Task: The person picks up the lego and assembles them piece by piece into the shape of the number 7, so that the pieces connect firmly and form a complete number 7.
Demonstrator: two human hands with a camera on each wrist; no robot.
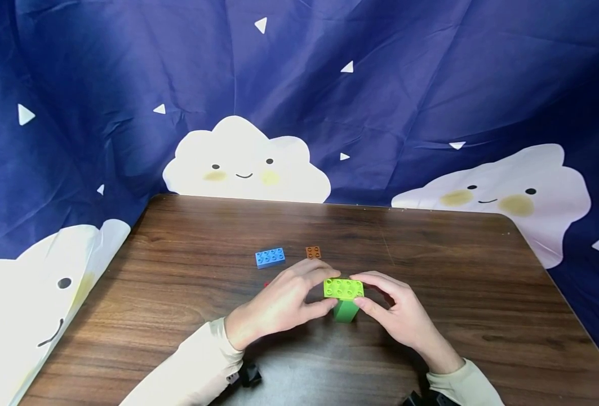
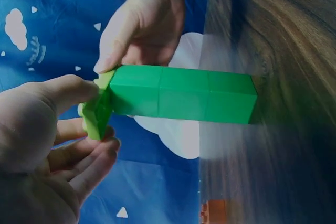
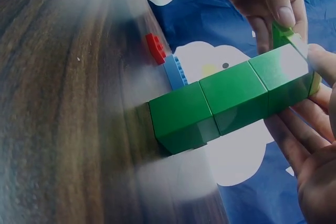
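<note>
Lime brick (image 1: 344,288) between both hands (image 1: 293,293), atop a green tower (image 1: 346,313)

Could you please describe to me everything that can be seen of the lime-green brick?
The lime-green brick is glossy, looks like plastic, and has eight round studs in two rows of four. It lies studs up across the top of an upright green block tower, overhanging at one end, where its hollow underside shows. The left hand pinches the overhanging end between thumb and fingers; the right hand holds the other end. Whether it is pressed fully down cannot be told.
</note>
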